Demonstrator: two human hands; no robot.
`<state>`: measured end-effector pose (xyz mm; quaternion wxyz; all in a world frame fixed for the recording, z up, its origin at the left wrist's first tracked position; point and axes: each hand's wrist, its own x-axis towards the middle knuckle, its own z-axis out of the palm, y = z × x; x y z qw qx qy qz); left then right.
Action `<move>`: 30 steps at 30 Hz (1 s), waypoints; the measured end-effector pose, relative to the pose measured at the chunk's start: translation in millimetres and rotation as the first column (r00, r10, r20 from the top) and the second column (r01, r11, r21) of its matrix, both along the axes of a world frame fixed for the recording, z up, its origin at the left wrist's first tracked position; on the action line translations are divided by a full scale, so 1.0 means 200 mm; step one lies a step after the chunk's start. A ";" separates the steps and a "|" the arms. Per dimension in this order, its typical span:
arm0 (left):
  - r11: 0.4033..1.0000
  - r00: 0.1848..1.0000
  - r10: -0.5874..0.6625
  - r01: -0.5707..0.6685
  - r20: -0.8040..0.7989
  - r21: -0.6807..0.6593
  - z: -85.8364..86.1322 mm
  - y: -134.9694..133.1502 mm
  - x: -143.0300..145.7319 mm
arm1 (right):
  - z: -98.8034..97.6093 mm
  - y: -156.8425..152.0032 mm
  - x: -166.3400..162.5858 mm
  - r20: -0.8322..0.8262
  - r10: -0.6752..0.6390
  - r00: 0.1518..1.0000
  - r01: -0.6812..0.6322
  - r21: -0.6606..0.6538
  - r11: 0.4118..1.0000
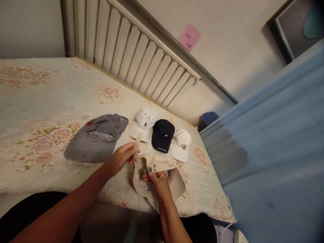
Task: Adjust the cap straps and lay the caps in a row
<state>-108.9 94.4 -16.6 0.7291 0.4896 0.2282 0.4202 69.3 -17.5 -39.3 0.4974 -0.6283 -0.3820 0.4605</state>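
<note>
A beige baseball cap (160, 162) is held over the near edge of the bed, its inside and back opening turned up. My left hand (128, 153) pinches the cap's back strap (138, 140), whose loose end points upward. Between the thumb and fingers of my right hand (158, 182) is the small metal buckle (147, 170) at the cap's back opening. The strap's end is apart from the buckle. Beyond the hands lie a grey cap (98, 140), a white cap with a small dark emblem (144, 123), a navy cap (163, 135) and a white CK cap (181, 145).
A floral sheet (58, 111) covers the bed. A pale slatted rail (141, 47) runs along its far side by the wall, where a pink note (189, 37) hangs. Blue curtain (273, 152) closes the right side. A white cable (226, 227) lies at the lower right.
</note>
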 end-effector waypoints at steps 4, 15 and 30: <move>1.000 1.000 0.001 -0.001 0.002 0.003 -0.01 0.01 -0.01 | 0.00 0.01 -0.02 -0.025 0.034 0.999 -0.035 -0.039 0.999; 1.000 1.000 -0.026 0.026 -0.002 -0.017 -0.02 0.01 0.01 | -0.15 0.20 0.04 0.065 0.070 0.995 -0.069 -0.019 0.997; 1.000 0.999 -0.019 0.020 -0.051 0.020 -0.02 0.01 0.00 | -0.21 0.14 0.09 0.151 0.102 0.983 -0.084 -0.124 0.989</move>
